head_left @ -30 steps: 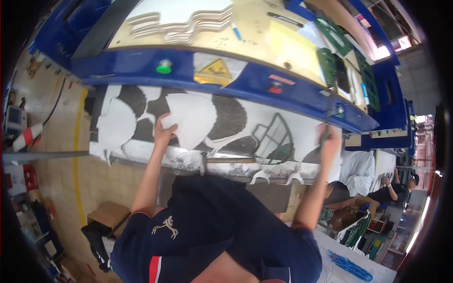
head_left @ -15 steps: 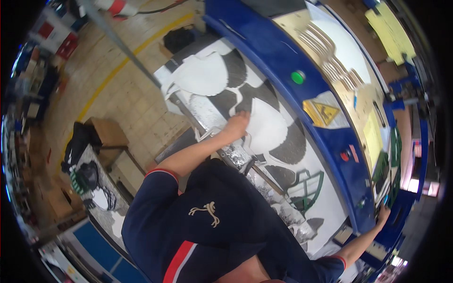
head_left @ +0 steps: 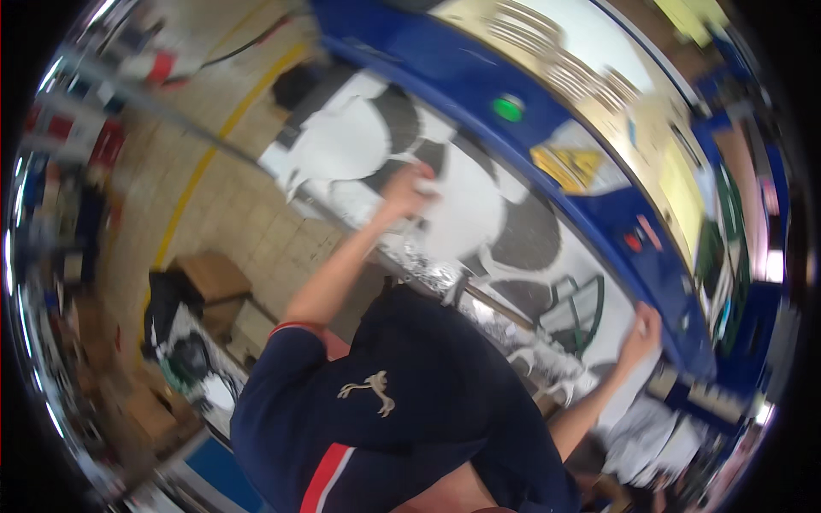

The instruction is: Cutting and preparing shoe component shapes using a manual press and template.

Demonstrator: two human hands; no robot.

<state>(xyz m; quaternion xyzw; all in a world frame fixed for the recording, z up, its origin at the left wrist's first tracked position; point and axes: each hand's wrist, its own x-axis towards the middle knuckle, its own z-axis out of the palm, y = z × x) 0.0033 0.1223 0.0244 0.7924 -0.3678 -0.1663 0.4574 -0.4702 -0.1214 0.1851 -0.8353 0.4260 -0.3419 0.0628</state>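
Observation:
My left hand [head_left: 409, 192] is closed at the near edge of a large white cut piece [head_left: 469, 205] with a scalloped rim, gripping it; the fingers are blurred. To its left lies a similar white piece [head_left: 342, 141]. Both rest on a white sheet with dark grey cut-out shapes [head_left: 528, 235]. My right hand [head_left: 643, 333] is at the sheet's right end, close to the blue machine beam [head_left: 547, 128]. Its fingers are curled, and whatever they may hold is hidden. Between my hands, nearer the right one, a green frame-like cutting die [head_left: 575, 316] lies on the sheet.
A green button [head_left: 508, 108], a yellow warning sign [head_left: 569, 167] and a red button [head_left: 633, 239] are on the beam. Curved strips [head_left: 526, 26] lie on its top shelf. Crumpled silvery scrap [head_left: 432, 269] lines the table's near edge. A cardboard box [head_left: 212, 274] stands at left.
My right hand has come from the shelf side of the blue beam to the sheet. My left hand has shifted slightly away along the white piece. The whole view has also shifted.

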